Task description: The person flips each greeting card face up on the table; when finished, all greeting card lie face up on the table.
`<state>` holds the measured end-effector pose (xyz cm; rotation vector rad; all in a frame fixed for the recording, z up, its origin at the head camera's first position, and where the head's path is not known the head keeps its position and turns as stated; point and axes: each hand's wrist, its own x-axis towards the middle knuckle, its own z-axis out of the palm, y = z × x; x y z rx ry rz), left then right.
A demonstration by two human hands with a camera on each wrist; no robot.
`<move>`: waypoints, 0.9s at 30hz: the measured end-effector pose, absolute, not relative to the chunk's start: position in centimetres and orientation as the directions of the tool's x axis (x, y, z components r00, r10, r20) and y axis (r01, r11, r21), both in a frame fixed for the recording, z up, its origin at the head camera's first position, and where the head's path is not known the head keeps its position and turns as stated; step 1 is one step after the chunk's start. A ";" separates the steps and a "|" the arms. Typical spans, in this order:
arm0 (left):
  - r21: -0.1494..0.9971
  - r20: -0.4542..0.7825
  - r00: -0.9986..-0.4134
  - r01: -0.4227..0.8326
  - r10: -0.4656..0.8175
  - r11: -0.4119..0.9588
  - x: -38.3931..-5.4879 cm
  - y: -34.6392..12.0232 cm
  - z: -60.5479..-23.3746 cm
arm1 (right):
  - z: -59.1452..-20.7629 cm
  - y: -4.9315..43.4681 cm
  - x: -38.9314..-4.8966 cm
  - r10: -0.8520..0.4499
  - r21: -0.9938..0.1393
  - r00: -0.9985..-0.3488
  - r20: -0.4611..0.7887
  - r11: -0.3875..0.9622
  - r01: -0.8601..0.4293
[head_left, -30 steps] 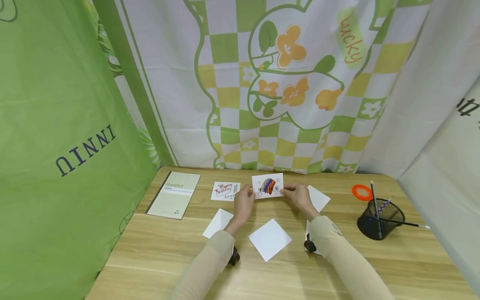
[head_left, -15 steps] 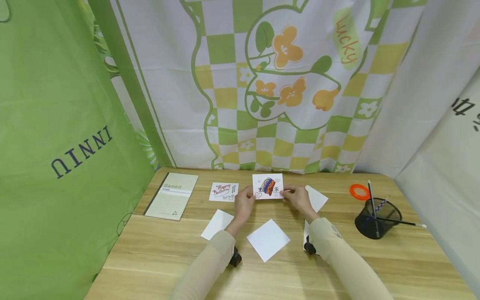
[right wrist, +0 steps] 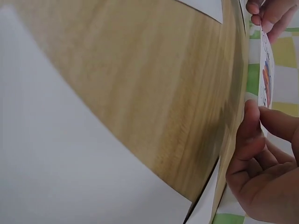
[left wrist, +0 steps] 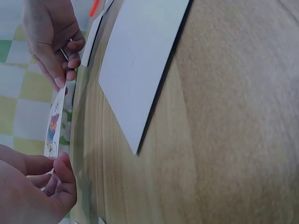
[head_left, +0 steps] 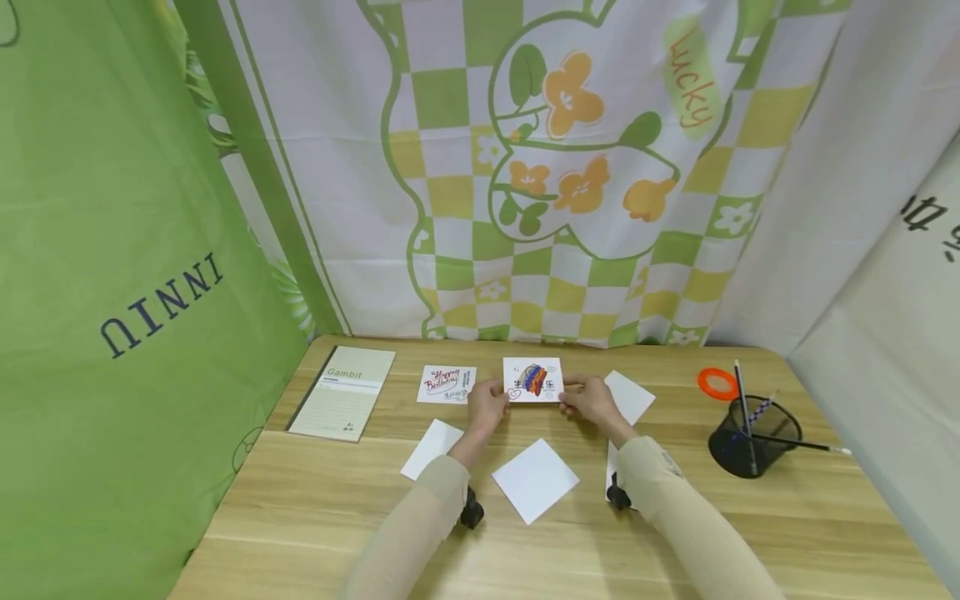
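Observation:
A white greeting card (head_left: pixel 533 380) with a colourful drawing and dark Chinese characters is held by both hands near the table's back edge. My left hand (head_left: pixel 487 406) pinches its left edge between thumb and fingers. At the other end, my right hand (head_left: pixel 595 397) pinches the right edge. Both pinches show in the left wrist view, where the card (left wrist: pixel 53 123) stands above the wood, apart from it. Just left of my left hand lies a "Happy Birthday" card (head_left: pixel 446 384). Plain white squares surround the hands: one (head_left: pixel 536 481) in front, one (head_left: pixel 630 397) right, one (head_left: pixel 432 449) left.
A "Gambit" notebook (head_left: pixel 341 393) lies at the back left. On the right stands a black mesh pen holder (head_left: pixel 753 446) with pencils, beside an orange ring (head_left: pixel 717 384). Another white piece is partly hidden under my right sleeve (head_left: pixel 652 471). A patterned curtain (head_left: pixel 525 292) hangs behind the table.
The held card has come slightly down and toward me, and its slight tilt has levelled out. Both hands keep their pinch on it. The head view has shifted a little.

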<state>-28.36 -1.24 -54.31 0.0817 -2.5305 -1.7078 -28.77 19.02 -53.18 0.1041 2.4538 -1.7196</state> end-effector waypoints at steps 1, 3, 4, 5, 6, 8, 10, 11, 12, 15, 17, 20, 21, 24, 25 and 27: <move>0.929 0.037 -0.995 0.000 -0.092 0.371 -28.4 -1.3 -54.4 | -53.2 19.0 -28.7 -0.017 -0.927 -0.988 -0.154 0.348 0.138; 0.934 0.037 -0.995 0.000 -0.096 0.357 -28.4 -1.3 -54.5 | -53.4 18.9 -28.7 -0.009 -0.922 -0.989 -0.148 0.363 0.135; 0.937 0.042 -0.994 0.005 -0.098 0.350 -28.4 -1.3 -54.5 | -53.4 18.8 -28.7 -0.004 -0.920 -0.989 -0.146 0.368 0.134; 0.939 0.046 -0.994 0.009 -0.102 0.343 -28.5 -1.4 -54.6 | -53.5 18.7 -28.6 -0.001 -0.917 -0.990 -0.143 0.376 0.132; 0.941 0.047 -0.993 0.008 -0.107 0.338 -28.5 -1.4 -54.6 | -53.5 18.7 -28.6 0.003 -0.914 -0.990 -0.140 0.385 0.131; 0.943 0.044 -0.992 0.003 -0.116 0.332 -28.5 -1.4 -54.6 | -53.4 18.6 -28.6 0.003 -0.910 -0.991 -0.136 0.394 0.126; 0.941 0.032 -0.992 -0.011 -0.122 0.338 -28.5 -1.4 -54.6 | -53.4 18.5 -28.7 0.009 -0.909 -0.990 -0.139 0.397 0.131; 0.940 0.024 -0.992 -0.019 -0.124 0.339 -28.5 -1.4 -54.6 | -53.4 18.5 -28.7 0.009 -0.907 -0.990 -0.140 0.400 0.132; 0.940 0.017 -0.992 -0.026 -0.124 0.339 -28.6 -1.5 -54.6 | -53.4 18.5 -28.7 0.009 -0.907 -0.990 -0.142 0.399 0.134; 0.941 -0.003 -0.993 -0.043 -0.118 0.337 -28.6 -1.5 -54.6 | -53.3 18.3 -28.7 0.020 -0.907 -0.987 -0.157 0.391 0.152; 0.944 -0.021 -0.994 -0.056 -0.109 0.324 -28.7 -1.6 -54.6 | -53.2 18.2 -28.6 0.027 -0.906 -0.986 -0.167 0.391 0.164; 0.941 -0.054 -0.994 -0.083 -0.095 0.329 -28.8 -1.6 -54.6 | -53.1 18.1 -28.6 0.038 -0.898 -0.983 -0.181 0.402 0.181; 0.940 -0.070 -0.993 -0.096 -0.090 0.329 -28.9 -1.6 -54.6 | -53.1 18.1 -28.6 0.039 -0.893 -0.982 -0.183 0.411 0.183; 0.928 -0.124 -0.989 -0.143 -0.078 0.345 -29.1 -1.6 -54.5 | -53.0 18.1 -28.7 0.043 -0.873 -0.981 -0.191 0.449 0.189; 0.924 -0.142 -0.987 -0.158 -0.073 0.349 -29.2 -1.6 -54.4 | -53.0 18.1 -28.8 0.041 -0.865 -0.981 -0.191 0.466 0.188; 0.919 -0.172 -0.983 -0.184 -0.064 0.348 -29.3 -1.7 -54.2 | -52.9 18.1 -28.9 0.038 -0.849 -0.980 -0.196 0.493 0.190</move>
